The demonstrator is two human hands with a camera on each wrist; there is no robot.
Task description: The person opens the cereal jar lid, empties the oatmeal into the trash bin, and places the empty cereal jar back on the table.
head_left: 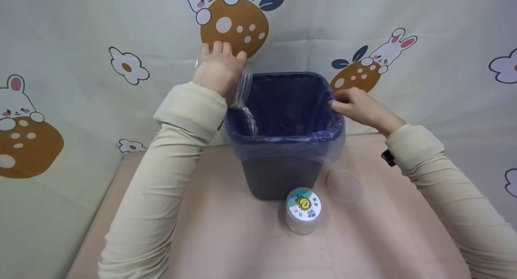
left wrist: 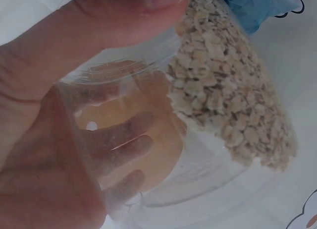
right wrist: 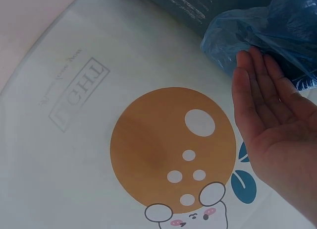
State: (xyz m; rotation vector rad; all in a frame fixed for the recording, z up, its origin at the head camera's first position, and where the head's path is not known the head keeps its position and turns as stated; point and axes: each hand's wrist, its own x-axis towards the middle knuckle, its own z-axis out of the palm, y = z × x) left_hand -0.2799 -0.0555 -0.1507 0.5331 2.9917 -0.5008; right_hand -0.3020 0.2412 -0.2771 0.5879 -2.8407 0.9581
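Note:
In my left hand (head_left: pixel 220 71) is a clear plastic jar (head_left: pixel 243 87), tipped over the left rim of the trash bin (head_left: pixel 278 174). The left wrist view shows my thumb across the jar near its mouth and my other fingers through its wall. Oat flakes (left wrist: pixel 223 85) lie along one side of the tilted jar, and oats (head_left: pixel 251 121) show at the bin's inner left side. A translucent blue bag (head_left: pixel 282 147) lines the bin and folds over its rim. My right hand (head_left: pixel 361 107) holds the right rim, fingers (right wrist: pixel 260 80) against the bag outside and thumb at the edge.
A jar with a printed white and teal lid (head_left: pixel 304 210) stands in front of the bin. Right of the bin, a clear round lid (head_left: pixel 345 186) lies on the pink tabletop (head_left: pixel 226 230). A patterned cloth (head_left: pixel 169 28) hangs close behind the bin.

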